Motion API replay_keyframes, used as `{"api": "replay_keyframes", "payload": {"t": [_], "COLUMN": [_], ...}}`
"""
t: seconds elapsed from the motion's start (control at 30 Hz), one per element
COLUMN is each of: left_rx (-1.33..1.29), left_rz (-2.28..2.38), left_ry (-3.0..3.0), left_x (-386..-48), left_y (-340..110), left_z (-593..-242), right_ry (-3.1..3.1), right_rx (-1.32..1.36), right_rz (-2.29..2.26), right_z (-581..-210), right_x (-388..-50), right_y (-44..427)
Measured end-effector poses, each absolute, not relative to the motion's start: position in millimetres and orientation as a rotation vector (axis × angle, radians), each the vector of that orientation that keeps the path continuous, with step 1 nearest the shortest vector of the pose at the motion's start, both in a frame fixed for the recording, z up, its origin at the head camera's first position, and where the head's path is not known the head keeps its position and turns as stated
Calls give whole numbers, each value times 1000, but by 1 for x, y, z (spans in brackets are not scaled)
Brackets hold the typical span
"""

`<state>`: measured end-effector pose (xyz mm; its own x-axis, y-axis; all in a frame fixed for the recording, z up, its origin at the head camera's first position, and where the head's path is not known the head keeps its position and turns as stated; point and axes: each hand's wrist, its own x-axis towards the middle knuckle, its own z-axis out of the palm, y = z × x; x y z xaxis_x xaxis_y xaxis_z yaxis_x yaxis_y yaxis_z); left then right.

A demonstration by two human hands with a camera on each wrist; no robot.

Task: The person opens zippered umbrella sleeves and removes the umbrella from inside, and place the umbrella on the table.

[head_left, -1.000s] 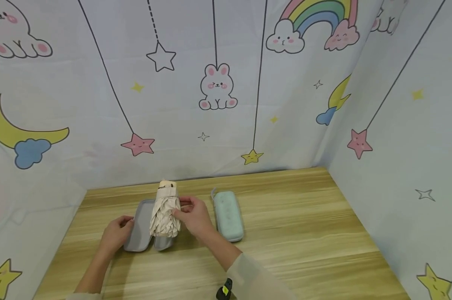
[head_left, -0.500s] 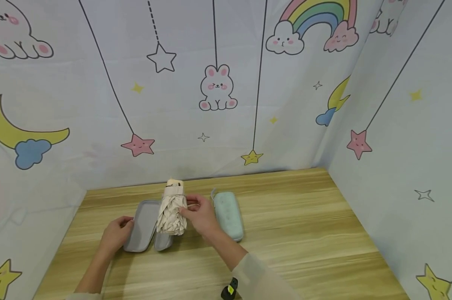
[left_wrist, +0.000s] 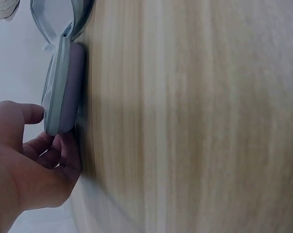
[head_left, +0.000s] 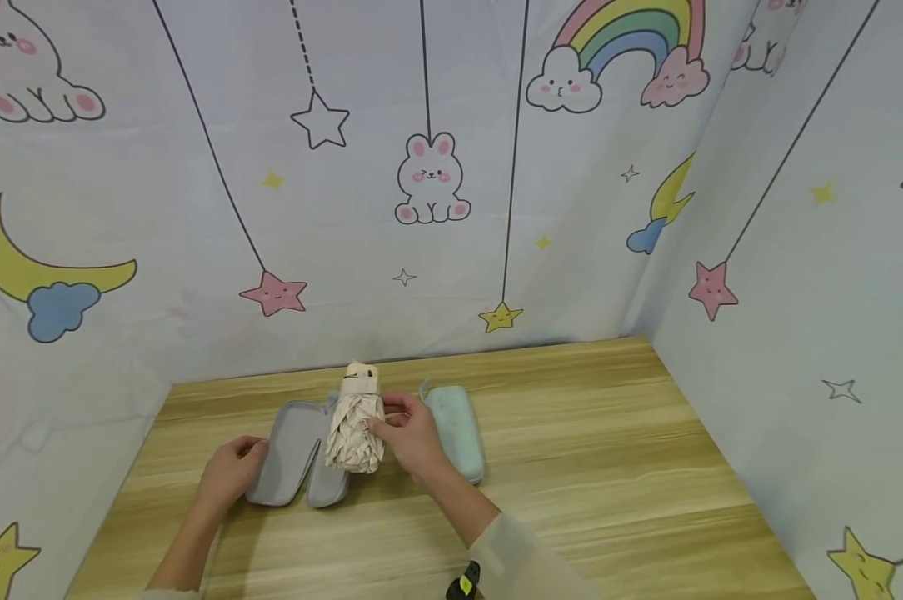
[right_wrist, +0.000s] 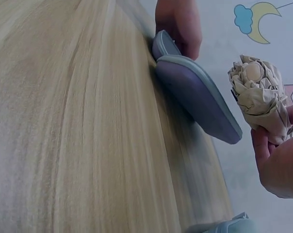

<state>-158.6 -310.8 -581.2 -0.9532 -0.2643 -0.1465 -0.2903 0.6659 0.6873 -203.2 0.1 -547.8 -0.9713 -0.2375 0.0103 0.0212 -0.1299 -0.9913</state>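
In the air near the open grey case (head_left: 290, 454), a folded umbrella (head_left: 356, 437), pinched by the right hand (head_left: 416, 437).
It's held by its side, perhaps to keep the folds bundled; the left hand (head_left: 229, 475) grips the case's outer edge, seemingly steadying it on the counter (head_left: 594, 450) (to me it looks light enough to slide). The closed mint case (head_left: 459, 433) lies further right.

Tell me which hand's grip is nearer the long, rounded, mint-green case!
Right. The right grip is just beside the mint-green case, to its left in the head view. The left grip is farther left, at the outer edge of the open, rounded grey case.
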Motion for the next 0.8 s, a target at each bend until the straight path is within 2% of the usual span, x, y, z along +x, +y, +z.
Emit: {"api": "replay_keyframes", "payload": {"t": [0.8], "left_rx": [-399], "left_rz": [1156], "left_ry": [2946], "left_x": [-153], "left_y": [-319], "left_z": [-579], "right_ry": [1991], "right_rx": [-243], "right_rz": [-2202], "right_z": [-558], "right_x": [-197], "right_y": [10]}}
